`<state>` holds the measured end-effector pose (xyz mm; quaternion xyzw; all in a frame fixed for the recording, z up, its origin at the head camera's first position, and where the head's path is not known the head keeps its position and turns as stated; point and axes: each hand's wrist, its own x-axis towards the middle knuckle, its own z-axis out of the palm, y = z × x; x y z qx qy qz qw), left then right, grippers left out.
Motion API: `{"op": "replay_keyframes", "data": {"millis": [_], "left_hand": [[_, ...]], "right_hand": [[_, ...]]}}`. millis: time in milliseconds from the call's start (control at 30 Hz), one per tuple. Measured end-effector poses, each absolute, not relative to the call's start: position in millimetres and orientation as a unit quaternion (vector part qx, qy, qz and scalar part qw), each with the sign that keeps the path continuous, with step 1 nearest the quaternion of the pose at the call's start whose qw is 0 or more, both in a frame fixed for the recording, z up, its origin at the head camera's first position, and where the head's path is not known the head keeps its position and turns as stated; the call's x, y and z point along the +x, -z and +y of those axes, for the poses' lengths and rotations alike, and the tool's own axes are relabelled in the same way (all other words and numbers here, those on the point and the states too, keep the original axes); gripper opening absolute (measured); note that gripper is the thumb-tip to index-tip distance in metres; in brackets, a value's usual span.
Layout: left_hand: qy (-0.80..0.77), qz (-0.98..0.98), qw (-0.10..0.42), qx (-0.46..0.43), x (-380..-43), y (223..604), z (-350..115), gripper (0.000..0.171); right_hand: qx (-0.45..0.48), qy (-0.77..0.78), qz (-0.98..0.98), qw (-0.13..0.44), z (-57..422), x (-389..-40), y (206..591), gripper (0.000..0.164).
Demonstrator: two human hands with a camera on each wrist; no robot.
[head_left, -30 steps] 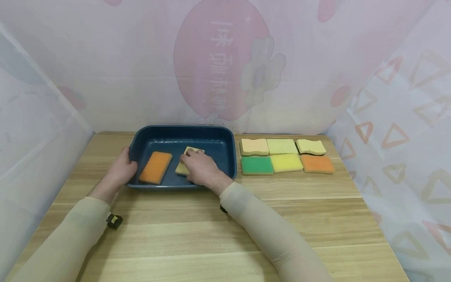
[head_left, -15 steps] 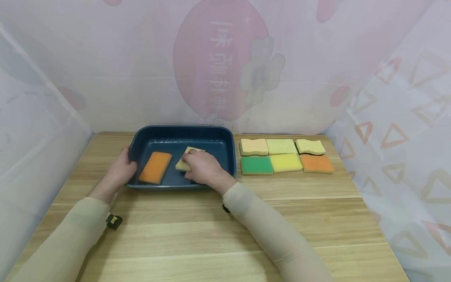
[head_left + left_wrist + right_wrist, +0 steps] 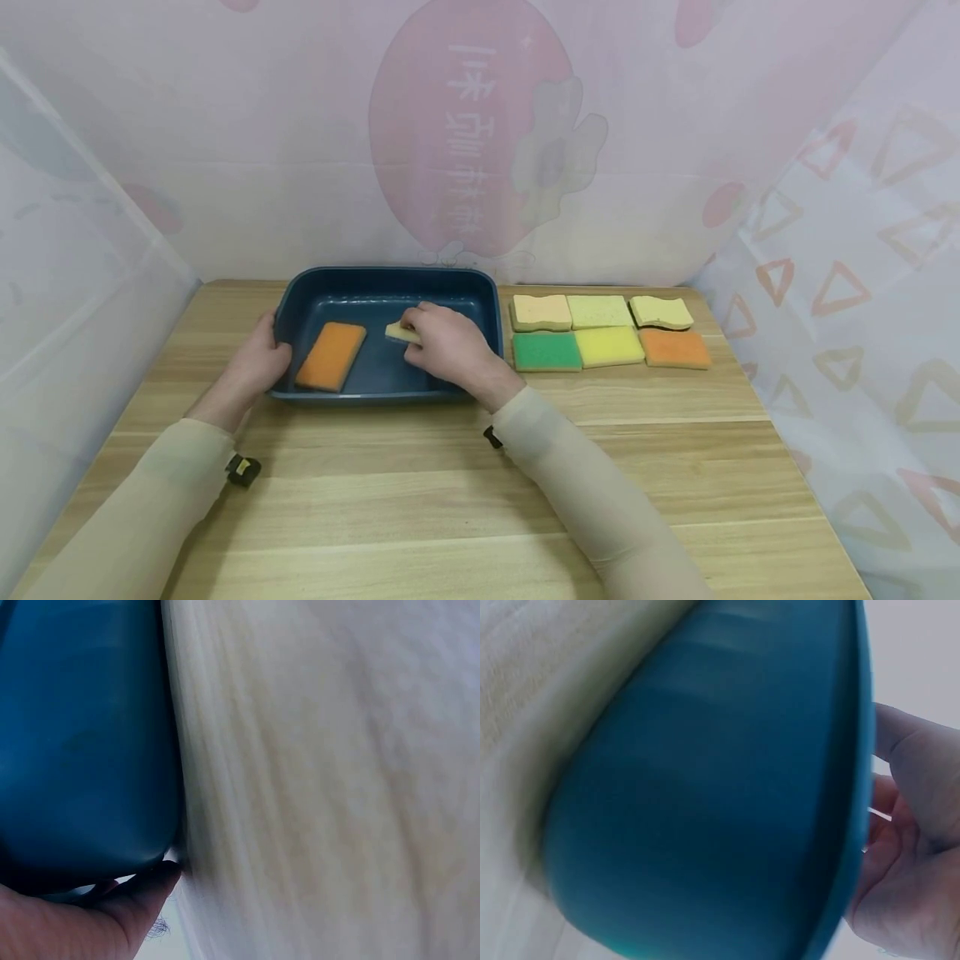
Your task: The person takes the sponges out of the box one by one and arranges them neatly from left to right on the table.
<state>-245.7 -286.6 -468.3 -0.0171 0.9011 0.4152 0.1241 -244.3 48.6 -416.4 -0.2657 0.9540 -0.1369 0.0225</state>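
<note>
My right hand (image 3: 453, 348) pinches a pale yellow sponge (image 3: 397, 332) over the dark blue rectangular tray (image 3: 360, 398); the fingers hide most of the sponge. To its left an orange sponge (image 3: 332, 357) lies slantwise on the tray's floor. At the left end my left hand (image 3: 258, 360) grips the tray's rim, thumb on the inner side. In the left wrist view the left hand (image 3: 90, 926) reaches under the tray's corner. The right wrist view has the tray's outer wall (image 3: 705, 772) in front of my right hand (image 3: 915, 855), and no sponge shows there.
Right of the tray, several sponges lie in two rows: peach (image 3: 542, 312), pale yellow (image 3: 600, 312) and wavy yellow (image 3: 662, 312) behind, green (image 3: 547, 352), bright yellow (image 3: 609, 346) and orange (image 3: 675, 349) in front. A patterned cloth wall (image 3: 300, 192) borders the wooden table (image 3: 420, 500).
My right hand has taken the pale yellow sponge off the tray's floor and moved slightly right and away from me; the sponge has turned. My left hand and the tray have not moved.
</note>
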Motion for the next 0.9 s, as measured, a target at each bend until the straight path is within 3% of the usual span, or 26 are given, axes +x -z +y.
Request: {"op": "replay_keyframes", "data": {"millis": [533,900], "left_hand": [[-0.415,0.902,0.119,-0.024,-245.7,466.9,-285.9,0.081],[-0.419,0.9,0.123,-0.023,-244.6,464.5,-285.1,0.081]], "right_hand": [[-0.217,0.259,0.939,-0.054,82.7,-242.4,399.8,0.029],[-0.186,0.292,0.936,-0.057,101.6,-234.9,390.4,0.029]]}}
